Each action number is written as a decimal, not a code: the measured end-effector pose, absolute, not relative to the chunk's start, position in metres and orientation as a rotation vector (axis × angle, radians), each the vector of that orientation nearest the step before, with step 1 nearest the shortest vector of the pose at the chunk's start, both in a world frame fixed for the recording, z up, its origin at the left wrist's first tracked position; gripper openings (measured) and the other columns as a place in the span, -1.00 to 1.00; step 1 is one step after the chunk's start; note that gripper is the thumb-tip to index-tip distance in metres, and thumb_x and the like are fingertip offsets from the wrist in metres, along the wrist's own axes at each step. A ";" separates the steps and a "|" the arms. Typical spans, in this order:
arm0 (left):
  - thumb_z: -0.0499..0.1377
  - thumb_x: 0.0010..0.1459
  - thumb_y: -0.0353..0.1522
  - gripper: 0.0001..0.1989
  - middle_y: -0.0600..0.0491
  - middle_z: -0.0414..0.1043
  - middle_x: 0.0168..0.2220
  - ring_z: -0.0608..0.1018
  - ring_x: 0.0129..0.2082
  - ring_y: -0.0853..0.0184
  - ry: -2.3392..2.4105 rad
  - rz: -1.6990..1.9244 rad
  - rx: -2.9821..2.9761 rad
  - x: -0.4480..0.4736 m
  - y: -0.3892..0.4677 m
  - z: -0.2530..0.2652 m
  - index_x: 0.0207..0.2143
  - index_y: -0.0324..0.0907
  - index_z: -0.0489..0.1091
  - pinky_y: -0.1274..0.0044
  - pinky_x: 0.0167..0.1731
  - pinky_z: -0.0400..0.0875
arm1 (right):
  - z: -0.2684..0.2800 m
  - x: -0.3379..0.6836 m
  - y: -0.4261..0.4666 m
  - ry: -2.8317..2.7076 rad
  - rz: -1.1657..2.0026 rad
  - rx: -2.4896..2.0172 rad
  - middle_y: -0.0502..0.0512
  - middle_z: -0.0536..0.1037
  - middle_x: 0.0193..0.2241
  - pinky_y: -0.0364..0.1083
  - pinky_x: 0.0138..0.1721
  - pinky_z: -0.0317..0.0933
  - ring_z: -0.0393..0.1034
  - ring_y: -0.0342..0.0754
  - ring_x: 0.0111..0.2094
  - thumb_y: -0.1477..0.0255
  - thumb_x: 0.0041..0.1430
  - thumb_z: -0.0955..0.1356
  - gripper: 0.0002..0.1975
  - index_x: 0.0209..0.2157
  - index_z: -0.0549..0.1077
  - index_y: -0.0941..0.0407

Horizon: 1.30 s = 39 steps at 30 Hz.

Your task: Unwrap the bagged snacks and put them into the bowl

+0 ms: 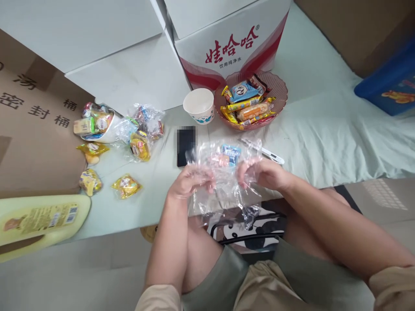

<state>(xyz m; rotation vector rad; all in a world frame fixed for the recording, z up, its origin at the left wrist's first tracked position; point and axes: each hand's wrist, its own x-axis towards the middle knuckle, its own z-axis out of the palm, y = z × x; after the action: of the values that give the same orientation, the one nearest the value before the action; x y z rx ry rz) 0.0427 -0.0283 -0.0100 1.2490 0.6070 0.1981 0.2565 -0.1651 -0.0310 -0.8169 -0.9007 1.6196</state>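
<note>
A clear plastic bag (pixel 223 190) is stretched between my two hands above the front edge of the cloth-covered surface. My left hand (pixel 191 179) grips its left side, with the fingers curled into the film. On the other side, my right hand (pixel 259 172) pinches the bag too. A small blue-and-white wrapped snack (pixel 231 154) shows through or behind the film; I cannot tell whether it lies inside. Just beyond my right hand lies a white utility knife (pixel 274 156), partly covered by the bag. A dark phone (pixel 185 144) lies beyond my left hand.
A pink glass bowl (pixel 282 93) of wrapped snacks stands at the back, beside a white paper cup (pixel 199 106). Leftward are a tipped cup (pixel 113 129) with snacks, several loose packets (pixel 127 185) and a yellow bottle (pixel 48 220). White cartons (pixel 227 47) form the back; a blue container (pixel 389 77) stands right.
</note>
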 end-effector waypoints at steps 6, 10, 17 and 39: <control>0.23 0.04 0.03 -0.52 -0.12 0.63 -0.39 0.64 -0.33 0.11 0.569 0.155 1.529 0.044 -0.021 -0.029 -0.35 -0.20 0.66 0.37 -0.28 0.48 | -0.036 0.259 -0.159 -1.164 1.274 -1.382 0.08 0.42 -0.59 -0.08 -0.43 0.14 0.22 -0.12 -0.53 -0.03 0.33 0.17 -0.39 -0.57 0.43 0.12; 0.15 0.20 -0.10 -0.62 -0.07 0.64 -0.34 0.62 -0.26 0.17 0.704 0.349 1.818 0.047 -0.026 -0.035 -0.41 -0.15 0.64 0.38 -0.16 0.46 | -0.041 0.257 -0.163 -1.383 1.066 -1.494 -0.05 0.38 -0.52 -0.11 -0.43 0.10 0.18 -0.15 -0.51 0.23 0.17 0.39 -0.78 -0.34 0.43 0.10; 0.48 -0.18 -0.25 -0.24 0.06 0.56 -0.16 0.58 -0.32 0.37 0.786 0.756 1.418 0.054 -0.028 -0.033 0.11 0.01 0.34 0.57 -0.30 0.45 | -0.043 0.254 -0.167 -1.206 0.900 -1.454 0.00 0.45 -0.36 -0.05 -0.30 0.26 0.32 -0.08 -0.40 0.43 0.11 0.38 -0.46 0.15 0.30 0.05; 0.50 -0.23 -0.08 -0.53 0.17 0.39 -0.61 0.41 -0.69 0.44 0.719 0.496 1.142 0.050 -0.027 -0.018 -0.40 -0.18 0.46 0.60 -0.71 0.34 | -0.037 0.256 -0.160 -0.719 1.368 -0.968 0.00 0.48 -0.49 -0.11 -0.45 0.27 0.37 -0.13 -0.52 0.24 0.13 0.36 -0.78 -0.29 0.44 0.09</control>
<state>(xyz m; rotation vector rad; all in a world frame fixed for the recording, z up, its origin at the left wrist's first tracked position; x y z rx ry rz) 0.0498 -0.0270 -0.0175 1.1424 0.7191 0.4956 0.2557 -0.1596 -0.0366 -0.9678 -0.7189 1.3683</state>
